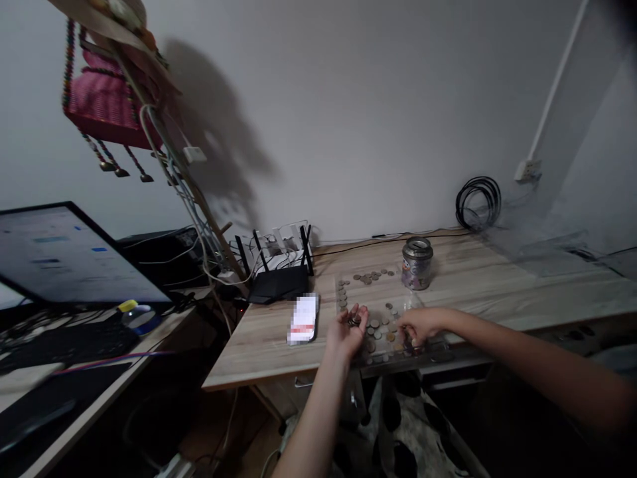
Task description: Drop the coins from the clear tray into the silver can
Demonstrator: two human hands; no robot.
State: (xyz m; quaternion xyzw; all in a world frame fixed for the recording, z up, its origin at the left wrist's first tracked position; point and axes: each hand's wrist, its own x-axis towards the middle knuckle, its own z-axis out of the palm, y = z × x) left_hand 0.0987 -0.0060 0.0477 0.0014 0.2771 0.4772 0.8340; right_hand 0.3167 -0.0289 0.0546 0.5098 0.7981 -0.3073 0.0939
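My left hand (350, 332) is turned palm up over the front of the wooden desk, fingers curled around a few coins (354, 320). Fingers down, my right hand (418, 325) is closed in a pinch near the desk's front edge; whatever is between its fingertips is hidden. Loose coins (377, 326) lie spread between the two hands. Behind them, more coins (368, 277) form a row, and a short column of coins (342, 294) runs down the left. A round patterned tin (417, 264) with a slot in its lid stands upright beyond my right hand.
Left of my left hand lies a lit phone (303, 318). A black router (279, 282) with antennas sits behind it. A monitor (74, 259) and a keyboard (74, 342) occupy another desk at left. Coiled black cable (478, 203) rests against the wall.
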